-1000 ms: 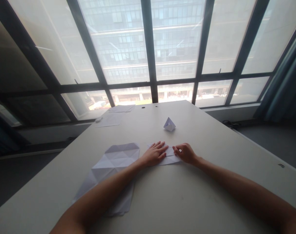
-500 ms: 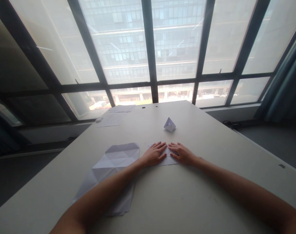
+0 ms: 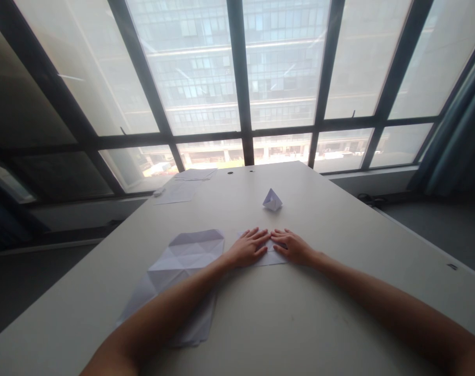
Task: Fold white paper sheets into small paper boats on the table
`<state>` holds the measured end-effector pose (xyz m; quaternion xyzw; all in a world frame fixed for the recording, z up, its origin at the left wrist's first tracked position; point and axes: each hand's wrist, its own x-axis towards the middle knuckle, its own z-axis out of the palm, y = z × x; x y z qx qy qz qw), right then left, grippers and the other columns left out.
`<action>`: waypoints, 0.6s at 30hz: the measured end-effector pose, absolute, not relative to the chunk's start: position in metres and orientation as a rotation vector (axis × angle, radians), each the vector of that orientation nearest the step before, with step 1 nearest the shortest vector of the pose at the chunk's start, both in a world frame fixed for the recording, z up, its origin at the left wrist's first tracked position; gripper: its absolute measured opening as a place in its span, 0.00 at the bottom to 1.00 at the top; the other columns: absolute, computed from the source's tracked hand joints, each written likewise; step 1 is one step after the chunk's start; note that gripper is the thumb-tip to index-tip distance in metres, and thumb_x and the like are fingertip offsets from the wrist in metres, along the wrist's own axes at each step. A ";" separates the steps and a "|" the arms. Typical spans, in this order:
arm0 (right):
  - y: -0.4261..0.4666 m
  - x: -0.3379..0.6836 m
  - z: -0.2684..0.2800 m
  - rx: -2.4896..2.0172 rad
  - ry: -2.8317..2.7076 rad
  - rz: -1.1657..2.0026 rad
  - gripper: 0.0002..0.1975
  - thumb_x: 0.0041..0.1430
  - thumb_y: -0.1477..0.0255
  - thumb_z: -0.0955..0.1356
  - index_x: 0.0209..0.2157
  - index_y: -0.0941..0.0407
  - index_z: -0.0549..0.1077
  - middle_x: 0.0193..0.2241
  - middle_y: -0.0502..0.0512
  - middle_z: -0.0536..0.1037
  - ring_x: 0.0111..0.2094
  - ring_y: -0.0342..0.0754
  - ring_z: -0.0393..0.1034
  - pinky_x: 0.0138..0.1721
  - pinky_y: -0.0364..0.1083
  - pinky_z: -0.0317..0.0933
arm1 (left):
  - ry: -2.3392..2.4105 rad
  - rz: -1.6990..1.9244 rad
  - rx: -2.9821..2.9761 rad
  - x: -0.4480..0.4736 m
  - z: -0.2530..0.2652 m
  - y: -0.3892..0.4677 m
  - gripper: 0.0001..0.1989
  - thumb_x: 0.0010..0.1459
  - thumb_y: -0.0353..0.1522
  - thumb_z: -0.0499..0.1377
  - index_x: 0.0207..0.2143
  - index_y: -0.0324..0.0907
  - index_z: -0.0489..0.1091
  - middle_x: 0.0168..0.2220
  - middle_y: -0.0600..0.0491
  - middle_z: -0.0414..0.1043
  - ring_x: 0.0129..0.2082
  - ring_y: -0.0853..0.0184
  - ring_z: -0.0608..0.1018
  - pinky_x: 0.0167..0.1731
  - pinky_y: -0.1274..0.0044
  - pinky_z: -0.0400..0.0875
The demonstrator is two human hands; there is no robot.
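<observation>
My left hand point(image 3: 250, 247) lies flat on a folded sheet of white paper point(image 3: 272, 258) on the table. From the other side my right hand point(image 3: 293, 246) presses on the same paper, its fingers stretched out. The fingertips of both hands almost meet over the middle of the sheet. Much of the paper is hidden beneath the hands, so its full shape cannot be made out. Just beyond them stands a small folded paper boat point(image 3: 272, 200).
Creased white sheets point(image 3: 182, 261) lie at the left, partly under my left forearm. More paper point(image 3: 175, 194) rests at the table's far left, with another stack point(image 3: 196, 174) behind it. The white table point(image 3: 300, 324) reaches toward large windows.
My left hand has shifted very slightly to the right, its fingertips closer to those of my right hand. The papers and the paper boat stay in place.
</observation>
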<state>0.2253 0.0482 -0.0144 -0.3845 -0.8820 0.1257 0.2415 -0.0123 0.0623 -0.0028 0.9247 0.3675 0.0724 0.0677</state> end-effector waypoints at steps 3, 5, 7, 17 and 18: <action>0.048 0.226 -0.014 -1.052 -2.408 0.354 0.23 0.64 0.68 0.64 0.60 0.53 0.67 0.60 0.59 0.67 0.63 0.54 0.56 0.63 0.60 0.47 | 1.107 0.221 2.782 -0.012 -0.003 0.062 0.27 0.68 0.47 0.42 0.67 0.57 0.48 0.69 0.57 0.46 0.68 0.55 0.50 0.64 0.59 0.45; 0.049 0.226 -0.015 -1.054 -2.406 0.357 0.22 0.64 0.69 0.63 0.59 0.53 0.68 0.59 0.59 0.68 0.63 0.53 0.57 0.64 0.60 0.46 | 1.110 0.226 2.782 -0.012 -0.003 0.062 0.27 0.68 0.47 0.43 0.67 0.57 0.49 0.69 0.57 0.47 0.68 0.55 0.50 0.64 0.59 0.45; 0.049 0.227 -0.015 -1.063 -2.398 0.350 0.20 0.64 0.70 0.63 0.57 0.52 0.70 0.58 0.59 0.69 0.63 0.52 0.58 0.64 0.59 0.46 | 1.112 0.233 2.783 -0.012 -0.003 0.062 0.27 0.68 0.47 0.43 0.67 0.57 0.49 0.69 0.57 0.47 0.68 0.55 0.50 0.64 0.59 0.45; 0.047 0.225 -0.016 -1.117 -2.311 0.286 0.17 0.64 0.75 0.62 0.48 0.51 0.77 0.54 0.56 0.74 0.60 0.51 0.63 0.62 0.58 0.49 | 1.126 0.236 2.772 -0.013 -0.005 0.063 0.28 0.67 0.48 0.42 0.67 0.55 0.50 0.69 0.57 0.47 0.68 0.56 0.50 0.64 0.60 0.45; 0.048 0.225 -0.017 -1.133 -2.304 0.268 0.16 0.64 0.76 0.62 0.47 0.51 0.77 0.53 0.56 0.75 0.60 0.52 0.63 0.62 0.58 0.49 | 1.128 0.239 2.772 -0.013 -0.005 0.063 0.28 0.67 0.48 0.42 0.67 0.55 0.50 0.69 0.57 0.47 0.68 0.56 0.50 0.64 0.60 0.45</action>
